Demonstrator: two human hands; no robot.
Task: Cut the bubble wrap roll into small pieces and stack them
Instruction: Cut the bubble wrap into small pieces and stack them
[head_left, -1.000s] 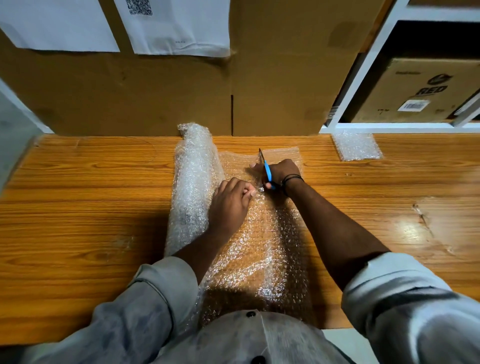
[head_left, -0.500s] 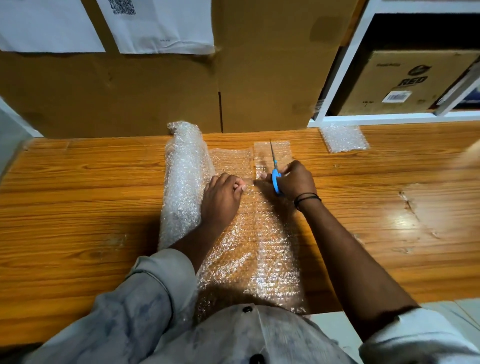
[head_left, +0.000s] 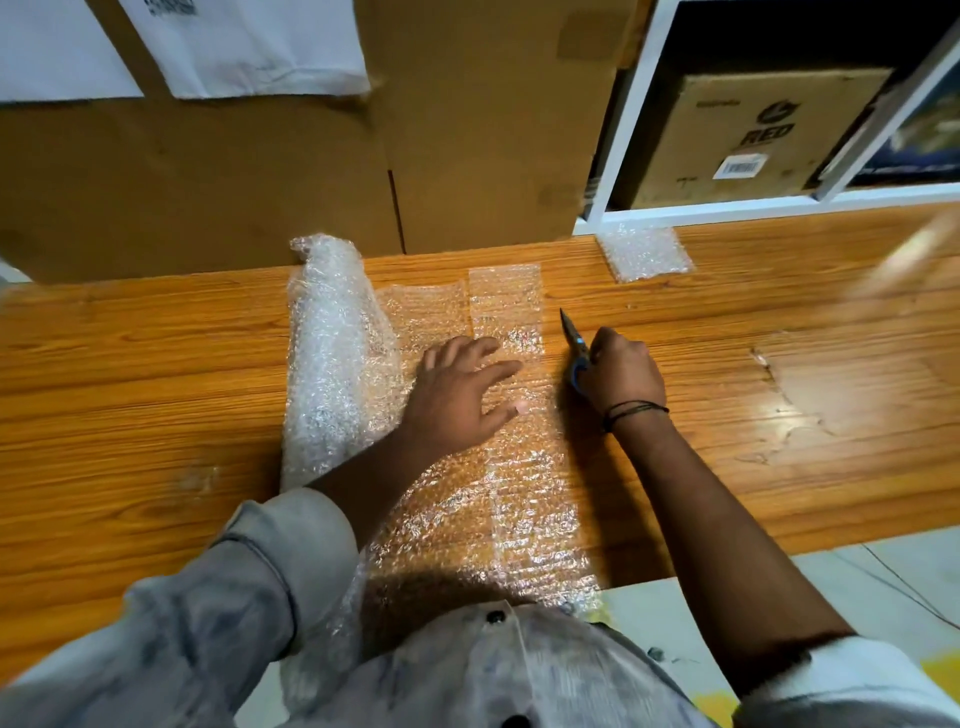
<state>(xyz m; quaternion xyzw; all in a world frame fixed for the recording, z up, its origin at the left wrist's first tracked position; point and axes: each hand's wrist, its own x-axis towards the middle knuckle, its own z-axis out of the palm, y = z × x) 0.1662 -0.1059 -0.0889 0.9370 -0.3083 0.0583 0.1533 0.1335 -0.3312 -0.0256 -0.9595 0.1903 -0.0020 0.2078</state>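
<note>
The bubble wrap roll (head_left: 332, 358) lies on the wooden table (head_left: 130, 374), partly unrolled toward the right. A long strip (head_left: 524, 483) runs along the right side of the unrolled sheet (head_left: 431, 322), split from it by a cut line. My left hand (head_left: 462, 389) lies flat with spread fingers across the sheet and the strip. My right hand (head_left: 621, 371) grips blue-handled scissors (head_left: 574, 338) just right of the strip, blades closed and pointing away from me. A stack of small cut pieces (head_left: 644, 252) sits at the back right of the table.
Large cardboard boxes (head_left: 311, 171) stand along the table's back edge behind the roll. A white shelf frame (head_left: 727, 208) at the back right holds a cardboard box (head_left: 753, 140). The table's front edge lies at lower right, with pale floor (head_left: 857, 587) beyond it.
My right hand has drawn the scissors out of the wrap to the right, clear of the strip. My left hand has uncurled and spread flat, reaching right over the cut.
</note>
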